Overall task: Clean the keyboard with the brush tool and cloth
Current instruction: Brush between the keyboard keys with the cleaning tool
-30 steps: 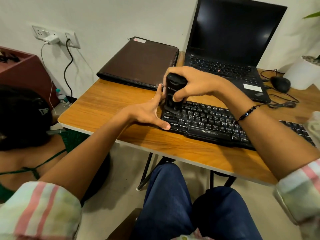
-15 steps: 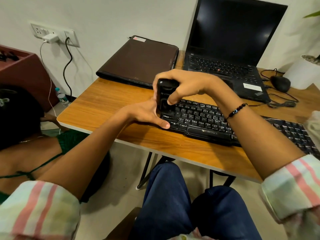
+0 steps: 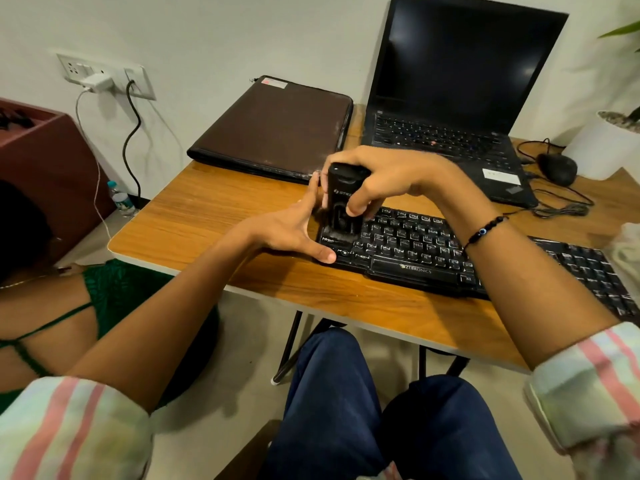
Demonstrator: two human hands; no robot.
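A black keyboard (image 3: 433, 254) lies across the wooden table (image 3: 214, 216), running off to the right. My right hand (image 3: 384, 178) grips a black brush tool (image 3: 341, 202) upright, its pale bristles down on the keys at the keyboard's left end. My left hand (image 3: 294, 230) is spread with straight fingers against the keyboard's left edge, thumb on its front corner. No cloth shows.
An open black laptop (image 3: 446, 98) stands behind the keyboard, a closed brown laptop case (image 3: 277, 129) to its left. A mouse (image 3: 557, 168) with cable and a white plant pot (image 3: 602, 147) sit far right. Another person (image 3: 41, 306) sits low at the left.
The brush tool in my right hand swept left along the keys, then came slightly back and down onto the left-end keys. My left hand stayed braced at the keyboard's edge.
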